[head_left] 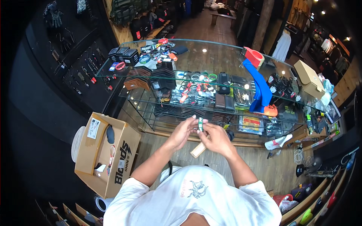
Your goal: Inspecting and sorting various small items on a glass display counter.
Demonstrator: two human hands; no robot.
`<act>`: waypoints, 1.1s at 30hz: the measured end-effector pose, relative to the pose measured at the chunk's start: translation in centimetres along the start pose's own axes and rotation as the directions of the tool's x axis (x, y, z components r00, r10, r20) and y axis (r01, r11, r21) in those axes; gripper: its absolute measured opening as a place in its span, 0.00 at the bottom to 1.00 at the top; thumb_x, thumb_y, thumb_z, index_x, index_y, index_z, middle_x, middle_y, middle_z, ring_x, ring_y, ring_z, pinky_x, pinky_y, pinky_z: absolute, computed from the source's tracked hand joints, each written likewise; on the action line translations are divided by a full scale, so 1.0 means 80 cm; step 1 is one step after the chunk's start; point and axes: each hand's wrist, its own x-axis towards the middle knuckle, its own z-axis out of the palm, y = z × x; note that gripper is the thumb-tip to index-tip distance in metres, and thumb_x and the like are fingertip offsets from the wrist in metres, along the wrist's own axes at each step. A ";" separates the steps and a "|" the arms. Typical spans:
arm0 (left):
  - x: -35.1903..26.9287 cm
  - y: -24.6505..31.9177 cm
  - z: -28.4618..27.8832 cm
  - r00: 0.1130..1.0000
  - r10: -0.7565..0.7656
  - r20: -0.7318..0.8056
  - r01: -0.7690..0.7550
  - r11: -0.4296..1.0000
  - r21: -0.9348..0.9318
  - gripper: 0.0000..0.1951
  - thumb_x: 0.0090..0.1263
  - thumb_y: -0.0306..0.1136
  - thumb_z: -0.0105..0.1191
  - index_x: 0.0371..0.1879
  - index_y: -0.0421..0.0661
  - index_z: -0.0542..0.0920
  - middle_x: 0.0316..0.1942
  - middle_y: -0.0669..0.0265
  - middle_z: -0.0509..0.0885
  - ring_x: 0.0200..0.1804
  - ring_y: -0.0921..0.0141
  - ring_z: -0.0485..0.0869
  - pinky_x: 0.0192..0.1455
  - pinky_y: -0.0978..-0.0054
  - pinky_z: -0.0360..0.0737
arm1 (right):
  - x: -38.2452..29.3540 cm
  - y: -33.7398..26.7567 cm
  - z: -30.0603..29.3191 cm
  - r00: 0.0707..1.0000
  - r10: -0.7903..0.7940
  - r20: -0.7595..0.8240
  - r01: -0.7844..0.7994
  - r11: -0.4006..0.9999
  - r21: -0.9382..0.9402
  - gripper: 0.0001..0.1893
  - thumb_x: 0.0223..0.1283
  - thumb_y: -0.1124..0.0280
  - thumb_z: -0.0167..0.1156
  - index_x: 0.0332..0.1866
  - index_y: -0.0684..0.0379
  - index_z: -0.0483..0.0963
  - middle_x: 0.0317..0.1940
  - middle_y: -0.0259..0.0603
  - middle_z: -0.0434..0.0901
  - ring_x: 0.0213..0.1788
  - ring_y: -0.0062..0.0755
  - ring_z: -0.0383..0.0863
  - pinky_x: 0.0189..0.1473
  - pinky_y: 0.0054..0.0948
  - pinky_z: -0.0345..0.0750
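My left hand (183, 132) and my right hand (216, 137) meet in front of my chest, near the front of a glass display counter (217, 45). Pinched between their fingertips is a small green band (200, 123) with white markings, perhaps a wristband; fingers cover part of it. Below my right hand a light wooden piece (198, 150) shows, partly hidden by that hand. On the counter's top, at the far left, lies a pile of wristbands and tagged items (158, 52). More wristbands (195, 82) are spread beneath the glass.
An open cardboard box (130, 147) with printing stands at my left. Blue cloth (258, 87) and a red tape roll (254, 56) rest on the counter's right half. A carton (309, 76) sits farther right. A fan (311, 163) and white cable (299, 154) are at the right.
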 end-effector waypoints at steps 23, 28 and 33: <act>0.048 0.067 -0.139 0.714 -0.084 0.695 0.398 0.866 -0.304 0.38 0.82 0.59 0.30 0.77 0.37 0.61 0.71 0.50 0.74 0.64 0.55 0.82 0.68 0.59 0.78 | 0.127 -0.030 -0.030 0.920 -0.138 -0.368 0.124 0.990 -0.062 0.13 0.58 0.77 0.59 0.48 0.64 0.81 0.34 0.47 0.85 0.33 0.36 0.85 0.38 0.33 0.80; 0.017 0.099 -0.124 0.817 -0.176 0.549 0.270 0.958 -0.094 0.39 0.81 0.60 0.30 0.77 0.36 0.60 0.70 0.46 0.74 0.68 0.50 0.79 0.72 0.58 0.75 | 0.137 -0.022 -0.003 0.918 -0.227 -0.324 0.184 0.970 -0.157 0.10 0.55 0.76 0.59 0.43 0.62 0.81 0.28 0.45 0.81 0.30 0.40 0.82 0.35 0.37 0.79; 0.026 0.093 -0.130 0.822 -0.338 0.459 0.373 0.928 0.015 0.41 0.79 0.61 0.27 0.77 0.37 0.62 0.70 0.44 0.74 0.71 0.46 0.75 0.75 0.56 0.71 | 0.129 -0.043 0.016 0.901 -0.259 -0.349 0.285 0.958 0.022 0.11 0.54 0.77 0.58 0.43 0.64 0.80 0.29 0.45 0.81 0.30 0.36 0.82 0.37 0.34 0.79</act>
